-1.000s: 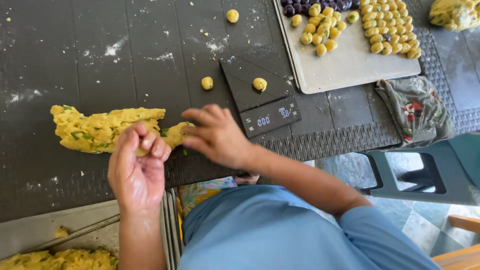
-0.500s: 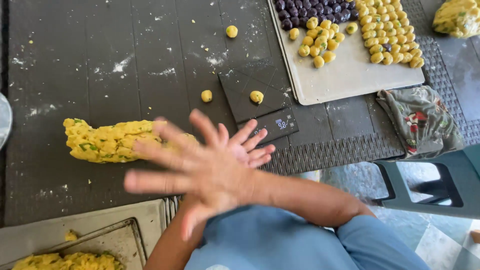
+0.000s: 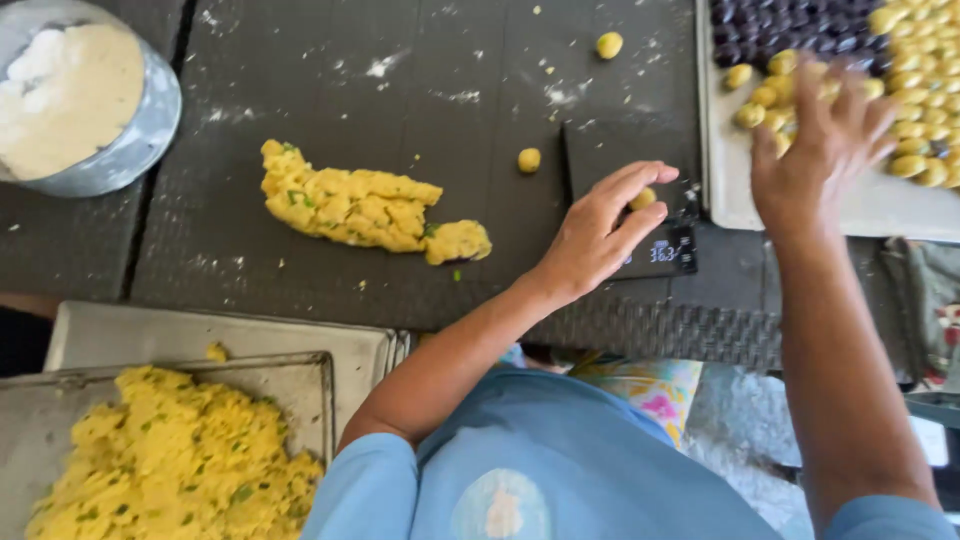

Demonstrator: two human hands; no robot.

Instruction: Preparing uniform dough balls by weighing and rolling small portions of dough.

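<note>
My left hand (image 3: 598,232) reaches over a small black digital scale (image 3: 672,250), and its thumb and fingers close around a small yellow dough ball (image 3: 643,198) sitting on it. My right hand (image 3: 822,150), blurred with fingers spread, hovers over a pale tray (image 3: 860,212) that carries several yellow dough balls (image 3: 925,80) and several dark balls (image 3: 770,22). Nothing shows in the right hand. A long lump of yellow dough with green flecks (image 3: 365,205) lies on the dark mat to the left of my left hand.
Two loose dough balls (image 3: 529,159) (image 3: 608,44) lie on the dark mat (image 3: 300,90). A metal bowl of white flour (image 3: 72,95) stands at the far left. A metal pan of crumbly yellow dough (image 3: 170,455) sits near left. A patterned cloth (image 3: 935,300) lies at the right.
The hands were together at the dough lump, then spread apart. Now the left hand is at the ball on the scale and the right hand has swung over the tray.
</note>
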